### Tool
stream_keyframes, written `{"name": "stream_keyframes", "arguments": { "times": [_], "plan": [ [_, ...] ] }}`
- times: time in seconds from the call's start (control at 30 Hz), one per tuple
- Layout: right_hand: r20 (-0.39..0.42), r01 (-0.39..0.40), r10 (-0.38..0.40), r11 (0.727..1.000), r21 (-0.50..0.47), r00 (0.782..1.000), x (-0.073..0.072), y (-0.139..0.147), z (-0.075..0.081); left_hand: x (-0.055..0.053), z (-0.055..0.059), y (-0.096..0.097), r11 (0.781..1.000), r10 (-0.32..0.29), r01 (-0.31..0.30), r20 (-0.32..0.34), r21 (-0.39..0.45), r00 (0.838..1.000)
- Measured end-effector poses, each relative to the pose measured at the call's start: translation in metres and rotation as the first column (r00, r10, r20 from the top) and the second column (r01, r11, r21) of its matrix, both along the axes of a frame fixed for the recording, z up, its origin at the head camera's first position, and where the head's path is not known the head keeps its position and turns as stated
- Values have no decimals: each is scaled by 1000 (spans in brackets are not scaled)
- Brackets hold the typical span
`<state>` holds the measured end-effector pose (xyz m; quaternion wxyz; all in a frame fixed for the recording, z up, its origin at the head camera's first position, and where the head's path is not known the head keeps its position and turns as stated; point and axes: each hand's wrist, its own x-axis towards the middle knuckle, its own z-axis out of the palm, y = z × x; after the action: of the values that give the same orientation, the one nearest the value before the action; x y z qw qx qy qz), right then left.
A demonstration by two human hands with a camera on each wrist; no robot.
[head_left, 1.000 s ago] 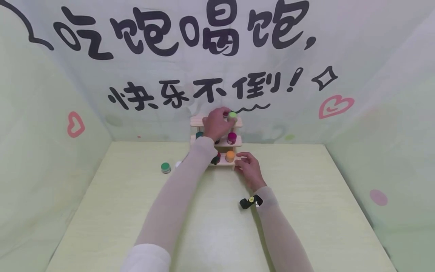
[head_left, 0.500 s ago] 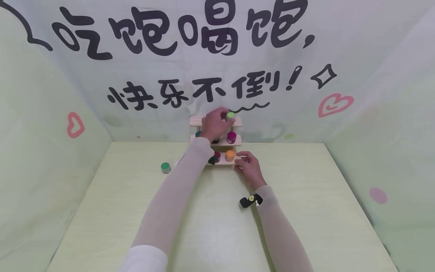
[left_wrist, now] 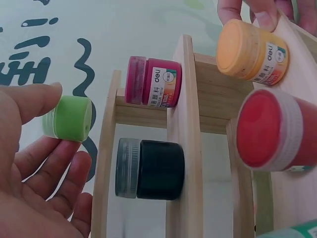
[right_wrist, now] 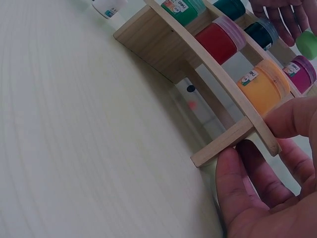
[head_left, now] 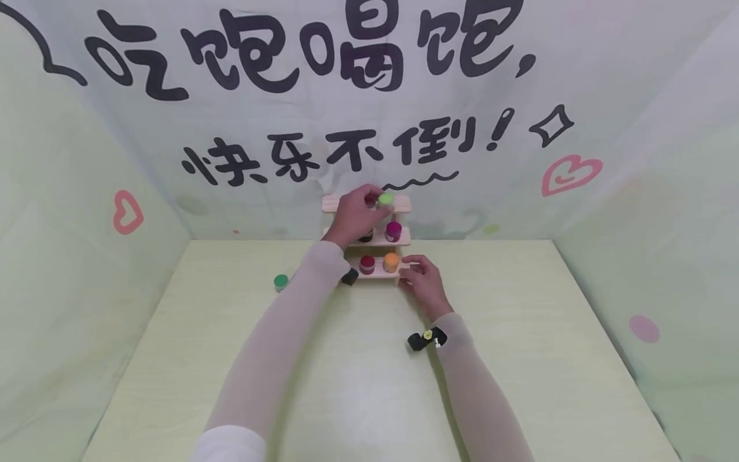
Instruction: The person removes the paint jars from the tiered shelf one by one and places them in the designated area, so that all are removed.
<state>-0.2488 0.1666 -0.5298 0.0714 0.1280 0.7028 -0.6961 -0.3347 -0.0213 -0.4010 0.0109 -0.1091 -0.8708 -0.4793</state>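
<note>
My left hand [head_left: 353, 217] pinches a light green paint jar [head_left: 385, 199] between thumb and fingers, at the top shelf of a three-tier wooden rack [head_left: 405, 238]. In the left wrist view the jar [left_wrist: 72, 118] shows just beside that top board. My right hand [head_left: 426, 285] grips the right end of the bottom shelf, thumb above and fingers at the leg. Orange [head_left: 390, 262], red [head_left: 367, 264] and green [right_wrist: 183, 11] jars stand on the bottom shelf. On the middle shelf are magenta [head_left: 394, 231], dark [left_wrist: 161, 169] and teal [right_wrist: 229, 7] jars.
On the table, left of the rack, stand a green-lidded jar [head_left: 280, 282], partly behind my left sleeve, and a white jar [right_wrist: 109, 7]. A cloth backdrop [head_left: 462, 212] with black lettering hangs close behind the rack.
My left hand has shifted a little to the left along the top shelf with the light green jar, which sits slightly lower. The right hand keeps its grip on the rack.
</note>
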Motion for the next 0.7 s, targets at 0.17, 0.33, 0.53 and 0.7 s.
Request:
{"name": "stream_keyframes", "arguments": {
  "times": [0.17,0.33,0.53,0.7],
  "plan": [
    [5,5,-4,1000,-6,1000,-1,1,1,10,3,-6,1000,9,-10,60,15,998],
    [8,-1,1,1000,2,1000,-1,1,1,23,5,-15,999,-10,8,45,49,999],
    [6,0,0,1000,4,1000,-1,0,2,38,2,-31,996,-37,34,28,86,999],
    [7,1,-1,1000,-2,1000,0,-2,4,52,-2,-46,993,-52,47,46,106,998]
  ]
}}
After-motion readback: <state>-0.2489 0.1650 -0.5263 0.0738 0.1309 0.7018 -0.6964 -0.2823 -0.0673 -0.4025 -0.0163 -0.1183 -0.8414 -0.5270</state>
